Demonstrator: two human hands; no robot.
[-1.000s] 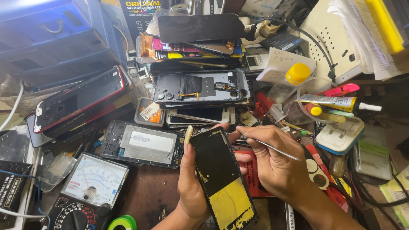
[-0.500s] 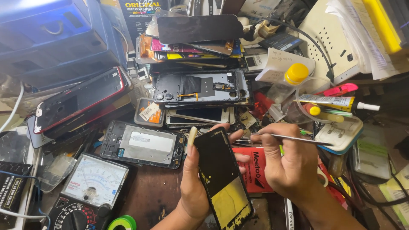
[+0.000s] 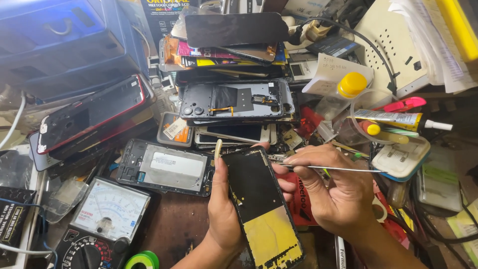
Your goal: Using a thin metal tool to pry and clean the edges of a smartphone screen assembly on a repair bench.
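Two hands work on one phone frame (image 3: 261,209), a black slab with a yellow patch on its lower half, tilted up above the wooden surface (image 3: 174,224) near the middle of the view. Fingers (image 3: 217,172) of the left hand (image 3: 224,209) are clamped on the frame's left edge, thumb along the side, other fingertips showing past the right edge. Fingers (image 3: 298,167) of the right hand (image 3: 333,192) are pinched together on thin metal tweezers (image 3: 328,168), whose tip meets the frame's upper right edge. To do this well, I judge the left grip should hold the frame steady while the tweezer tip stays shallow and level at the edge, with light pressure so nothing bends or slips. Just right of the frame and under the right hand lies a red flat packet (image 3: 298,199) with white lettering. Left of the frame sits an opened phone back (image 3: 167,167) bearing a pale rectangular label, and further left and lower an analogue multimeter (image 3: 107,219) with a white dial. Above the frame rises a stack of phone screens and frames (image 3: 234,99); a small orange-and-white sticker lies at its left foot. Right of that stack stand a yellow-capped bottle (image 3: 348,87) and a yellow glue tube (image 3: 393,119), with a white paper tag beside the bottle.
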